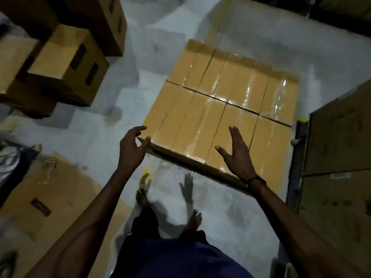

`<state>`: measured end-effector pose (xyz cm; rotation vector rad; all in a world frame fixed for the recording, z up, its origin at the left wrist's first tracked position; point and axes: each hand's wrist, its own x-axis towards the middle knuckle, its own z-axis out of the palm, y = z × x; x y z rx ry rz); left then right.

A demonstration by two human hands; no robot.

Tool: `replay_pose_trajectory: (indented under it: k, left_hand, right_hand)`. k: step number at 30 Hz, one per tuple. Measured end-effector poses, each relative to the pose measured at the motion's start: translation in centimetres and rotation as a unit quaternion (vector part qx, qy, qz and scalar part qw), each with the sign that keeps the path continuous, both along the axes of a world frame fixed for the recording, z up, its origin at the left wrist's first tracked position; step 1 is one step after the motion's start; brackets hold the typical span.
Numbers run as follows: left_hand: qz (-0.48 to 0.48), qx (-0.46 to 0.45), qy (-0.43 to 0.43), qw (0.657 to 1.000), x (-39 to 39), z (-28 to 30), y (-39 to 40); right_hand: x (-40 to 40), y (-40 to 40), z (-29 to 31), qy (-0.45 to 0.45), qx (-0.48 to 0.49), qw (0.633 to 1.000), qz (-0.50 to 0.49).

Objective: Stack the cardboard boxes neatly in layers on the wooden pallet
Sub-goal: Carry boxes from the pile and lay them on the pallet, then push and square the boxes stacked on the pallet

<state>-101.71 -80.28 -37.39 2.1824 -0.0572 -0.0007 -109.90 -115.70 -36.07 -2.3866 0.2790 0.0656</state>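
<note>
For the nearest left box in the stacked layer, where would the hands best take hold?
Probably by its two short ends, not the long sides: the near-left box is packed flush against its neighbour. The left hand is already at its exposed near corner.

A flat layer of taped cardboard boxes (220, 109) lies in two rows on the pale floor (210, 197). The left hand (131, 146) hovers at the layer's near left corner, fingers loosely curled, holding nothing. The right hand (235, 155) is spread flat above the near edge. Loose boxes (68, 65) stand well left of both hands
</note>
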Motion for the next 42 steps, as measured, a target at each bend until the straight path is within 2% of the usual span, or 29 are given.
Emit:
replay_pose_trajectory:
  k: [5, 16, 22, 32, 36, 42]
  left_hand:
    - [0.064, -0.046, 0.021, 0.997, 2.8, 1.6, 6.0]
    - [0.067, -0.080, 0.021, 0.994, 14.7, 4.4, 21.1]
    - [0.077, -0.107, 0.025, 0.991, 23.5, 5.1, 25.7]
    - [0.047, -0.121, 0.033, 0.991, 44.3, 3.9, 29.6]
    - [0.011, -0.108, 0.036, 0.993, 54.0, 4.8, 29.6]
    - [-0.023, -0.121, 0.015, 0.992, 67.2, 6.2, 27.2]
  right_hand:
    - [4.5, 7.0, 1.2, 0.013, 0.026, 0.999, 0.013]
    - [17.9, 22.1, 2.5, -0.027, 0.069, 0.996, -0.038]
    - [26.5, 27.4, 2.6, -0.041, 0.098, 0.993, -0.050]
    - [47.1, 34.0, 1.7, -0.072, 0.142, 0.984, -0.080]
    - [56.0, 34.9, 2.3, -0.075, 0.159, 0.978, -0.111]
    - [65.9, 34.0, 3.4, -0.080, 0.132, 0.976, -0.153]
